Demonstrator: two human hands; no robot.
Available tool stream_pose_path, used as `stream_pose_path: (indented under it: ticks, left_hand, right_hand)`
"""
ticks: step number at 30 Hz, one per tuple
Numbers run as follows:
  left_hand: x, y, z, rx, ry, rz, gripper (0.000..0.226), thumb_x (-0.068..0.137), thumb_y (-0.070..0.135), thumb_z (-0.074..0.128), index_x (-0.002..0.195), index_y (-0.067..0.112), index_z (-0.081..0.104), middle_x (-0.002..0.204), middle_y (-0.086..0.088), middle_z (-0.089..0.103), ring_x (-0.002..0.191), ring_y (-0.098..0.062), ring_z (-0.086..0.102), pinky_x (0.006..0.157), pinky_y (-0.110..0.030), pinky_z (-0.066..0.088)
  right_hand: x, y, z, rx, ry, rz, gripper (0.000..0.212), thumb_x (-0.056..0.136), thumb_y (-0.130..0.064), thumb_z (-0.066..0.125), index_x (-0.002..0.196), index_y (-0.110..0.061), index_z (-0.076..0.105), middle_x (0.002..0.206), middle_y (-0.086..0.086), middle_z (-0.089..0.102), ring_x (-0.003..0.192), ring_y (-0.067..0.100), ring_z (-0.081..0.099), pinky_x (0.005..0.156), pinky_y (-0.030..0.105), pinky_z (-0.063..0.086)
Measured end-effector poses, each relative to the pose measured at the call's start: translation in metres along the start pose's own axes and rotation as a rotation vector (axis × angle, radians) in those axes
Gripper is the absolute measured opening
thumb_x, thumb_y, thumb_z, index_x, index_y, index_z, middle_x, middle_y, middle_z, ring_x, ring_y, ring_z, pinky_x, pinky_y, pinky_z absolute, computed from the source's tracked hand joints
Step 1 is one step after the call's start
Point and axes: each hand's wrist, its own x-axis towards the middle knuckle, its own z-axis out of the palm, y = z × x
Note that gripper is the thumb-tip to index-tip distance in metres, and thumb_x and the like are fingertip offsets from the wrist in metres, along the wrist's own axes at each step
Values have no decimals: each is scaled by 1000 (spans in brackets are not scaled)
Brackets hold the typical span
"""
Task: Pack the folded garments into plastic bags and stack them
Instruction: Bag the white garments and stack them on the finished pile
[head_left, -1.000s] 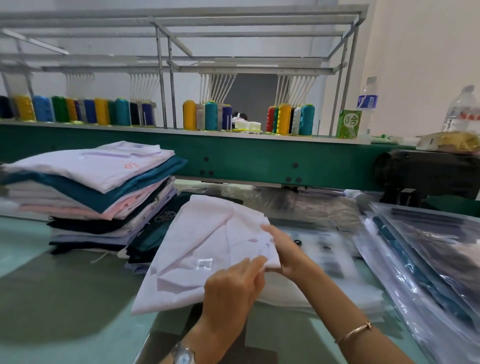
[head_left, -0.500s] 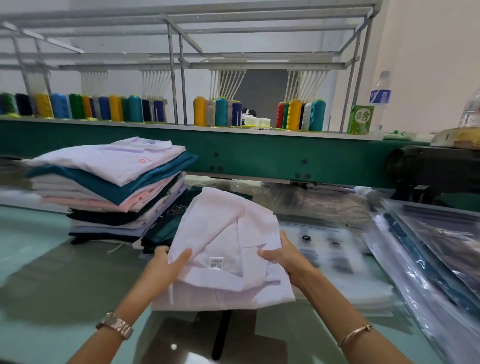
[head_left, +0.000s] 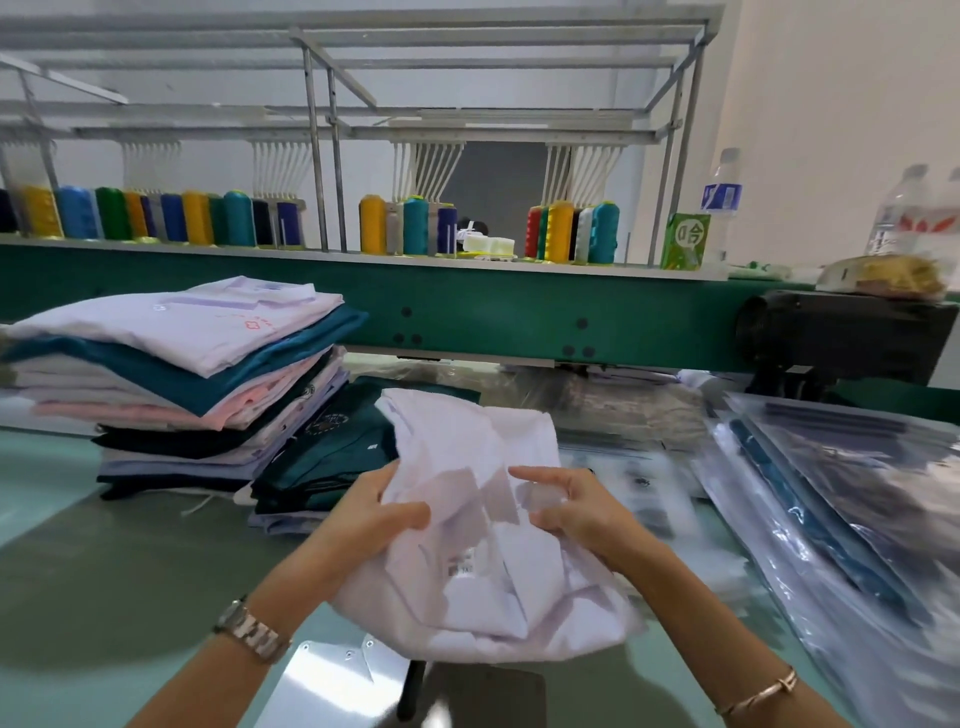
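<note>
Holding a rumpled white garment (head_left: 467, 441) up just above the table (head_left: 104, 571), near its front edge, with left hand (head_left: 384, 512) clenched on the cloth's left side and right hand (head_left: 576, 509) clenched on its right, both curled into the fabric. Sewn inside the garment and facing the camera, a small white tag (head_left: 461, 564) with dark print too blurred to read. To the left on the table, a stack of folded garments (head_left: 197, 374) in white, teal, pink and black, with a small red embroidered mark (head_left: 254, 325) on the top piece, not legible. Just beside that stack, dark teal garments (head_left: 332, 452) bearing a round pale emblem (head_left: 327, 421). Behind the held piece, flat clear plastic bags (head_left: 639, 483); at the right, bagged garments (head_left: 831, 493) overlapping one another. Along the top of the green machine beam (head_left: 519, 317), thread cones (head_left: 239, 218), a green carton (head_left: 685, 239) printed with large white characters, one reading 合, and a bottle (head_left: 722, 197) with a blue label, unreadable.
</note>
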Motion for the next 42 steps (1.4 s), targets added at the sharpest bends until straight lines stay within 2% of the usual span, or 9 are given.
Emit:
stream_pose_path:
  ticks: [6, 8, 10, 14, 22, 27, 34, 37, 42]
  left_hand:
    - [-7, 16, 52, 97, -111, 157, 43, 61, 21, 60, 102, 18, 72, 108, 10, 69, 90, -12, 69, 76, -32, 55]
    - [-12, 21, 67, 78, -168, 204, 37, 65, 20, 61, 100, 29, 71, 112, 15, 66, 91, -4, 67, 75, -23, 55]
    - [-15, 26, 80, 101, -212, 275, 35, 68, 23, 60, 99, 34, 70, 115, 20, 63, 92, -2, 65, 75, -21, 53]
    - [-22, 36, 103, 339, -190, 367, 51, 66, 36, 51, 116, 33, 64, 116, 28, 58, 99, -9, 62, 84, -36, 53]
    - [-29, 38, 141, 510, -262, 427, 77, 77, 67, 50, 146, 54, 19, 154, 35, 20, 129, -2, 45, 101, -30, 42]
    - [-12, 25, 140, -66, -515, 338, 28, 96, 46, 50, 111, 24, 61, 138, 20, 54, 127, -2, 51, 107, -28, 42]
    - [47, -22, 115, 812, -160, 527, 23, 99, 30, 54, 122, 28, 55, 129, 12, 60, 111, -11, 60, 93, -29, 46]
    - [71, -37, 102, 918, -182, 488, 30, 96, 44, 55, 125, 34, 54, 130, 16, 57, 110, -9, 59, 83, -25, 46]
    - [85, -44, 100, 948, -181, 526, 25, 94, 43, 60, 114, 31, 52, 120, 16, 63, 103, -5, 63, 79, -28, 52]
  right_hand:
    - [-19, -31, -9, -448, 176, -72, 59, 78, 11, 42, 130, -10, 61, 131, 4, 60, 126, 14, 51, 105, 24, 40]
    - [-25, -36, -12, -446, 230, -83, 42, 81, 0, 44, 110, -12, 72, 108, 3, 71, 95, 11, 62, 83, 27, 51]
    - [-31, -40, -14, -407, 274, -78, 31, 87, -23, 51, 59, -16, 60, 55, -4, 56, 54, 11, 43, 53, 26, 37]
    - [-42, -45, -16, -581, 356, -53, 61, 79, -66, 59, 56, -11, 48, 53, 4, 42, 51, 16, 40, 52, 33, 31]
    - [-51, -38, -41, -661, 428, 5, 25, 87, -21, 58, 71, -4, 67, 67, 13, 65, 73, 30, 60, 59, 31, 42]
    - [-59, -35, -69, -682, 377, 71, 21, 87, -10, 55, 77, 2, 69, 65, 16, 61, 62, 27, 57, 66, 43, 52]
    - [-75, -28, -97, -670, 412, 131, 27, 88, -11, 57, 66, 4, 59, 47, 2, 46, 36, 12, 46, 51, 33, 48]
    - [-81, -26, -103, -680, 404, 133, 27, 89, -11, 58, 71, 9, 60, 53, 6, 41, 43, 16, 40, 59, 42, 48]
    - [-94, -24, -110, -617, 359, 104, 26, 88, -7, 58, 65, 5, 58, 54, 4, 43, 42, 14, 44, 43, 21, 41]
